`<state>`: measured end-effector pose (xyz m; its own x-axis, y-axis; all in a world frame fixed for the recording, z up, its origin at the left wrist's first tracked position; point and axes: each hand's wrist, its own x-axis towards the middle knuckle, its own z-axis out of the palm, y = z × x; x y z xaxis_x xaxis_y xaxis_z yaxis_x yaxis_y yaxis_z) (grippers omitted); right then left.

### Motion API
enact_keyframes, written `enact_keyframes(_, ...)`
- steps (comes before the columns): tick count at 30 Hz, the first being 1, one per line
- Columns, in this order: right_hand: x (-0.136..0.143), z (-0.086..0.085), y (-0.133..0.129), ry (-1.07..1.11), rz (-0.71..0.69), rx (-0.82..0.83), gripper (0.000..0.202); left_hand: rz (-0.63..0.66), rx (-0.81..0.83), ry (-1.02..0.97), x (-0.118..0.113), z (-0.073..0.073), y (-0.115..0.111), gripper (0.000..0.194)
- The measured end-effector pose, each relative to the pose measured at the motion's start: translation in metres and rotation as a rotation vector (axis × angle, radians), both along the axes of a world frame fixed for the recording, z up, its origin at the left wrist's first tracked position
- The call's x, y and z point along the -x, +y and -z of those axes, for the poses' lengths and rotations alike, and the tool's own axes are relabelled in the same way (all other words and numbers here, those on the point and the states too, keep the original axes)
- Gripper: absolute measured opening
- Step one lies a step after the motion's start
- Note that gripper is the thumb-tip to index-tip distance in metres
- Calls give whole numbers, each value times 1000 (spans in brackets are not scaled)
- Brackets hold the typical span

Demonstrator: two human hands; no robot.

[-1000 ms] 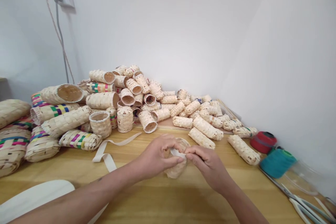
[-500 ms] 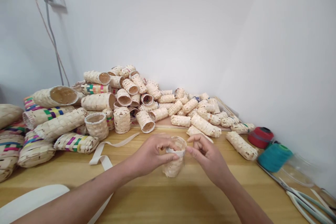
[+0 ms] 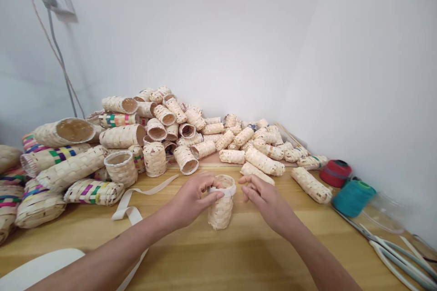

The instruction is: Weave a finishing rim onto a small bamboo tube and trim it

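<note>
A small woven basket (image 3: 220, 215) of pale strips stands upright on the wooden table, its mouth facing up and a white band (image 3: 229, 191) round its rim. My left hand (image 3: 195, 199) grips the near left side of that rim, fingers at the inside and thumb outside. Just right of the basket, apart from it, is my right hand (image 3: 265, 200), its thumb and fingers drawn together. Whatever they pinch is too small to make out. White tape (image 3: 131, 213) lies on the table beyond my left forearm.
A large heap of woven baskets (image 3: 124, 136) fills the back left, with smaller woven tubes (image 3: 264, 161) at the back centre. To the right are a red thread spool (image 3: 335, 173), a teal thread spool (image 3: 354, 197) and scissors (image 3: 385, 250). A white disc-like piece (image 3: 44, 266) lies front left.
My right hand has drawn away from the basket's rim, leaving a gap between them. My left hand keeps its grip on the rim. The whole view has shifted slightly.
</note>
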<state>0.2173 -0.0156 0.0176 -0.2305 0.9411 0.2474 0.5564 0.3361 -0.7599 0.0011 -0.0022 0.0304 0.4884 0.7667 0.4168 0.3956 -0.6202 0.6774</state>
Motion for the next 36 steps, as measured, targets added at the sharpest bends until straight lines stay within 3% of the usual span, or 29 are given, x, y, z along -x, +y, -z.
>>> enact_keyframes(5,3,-3,-3,53,-4,114,10,-33,4,-29,0,4,2,15)
enact_keyframes(8,6,-5,-6,31,-6,8,17,-38,14,-40,0,6,3,15)
enact_keyframes(16,10,-6,-14,-47,-184,-215,26,-87,37,-71,0,10,5,15)
enact_keyframes(21,14,-1,-15,-21,-108,-148,16,-124,46,-99,1,9,4,14)
enact_keyframes(29,18,3,-10,-96,-46,-411,14,-130,2,-79,1,8,5,14)
enact_keyframes(36,16,6,-9,-86,-43,-437,15,-122,-10,-98,0,8,3,16)
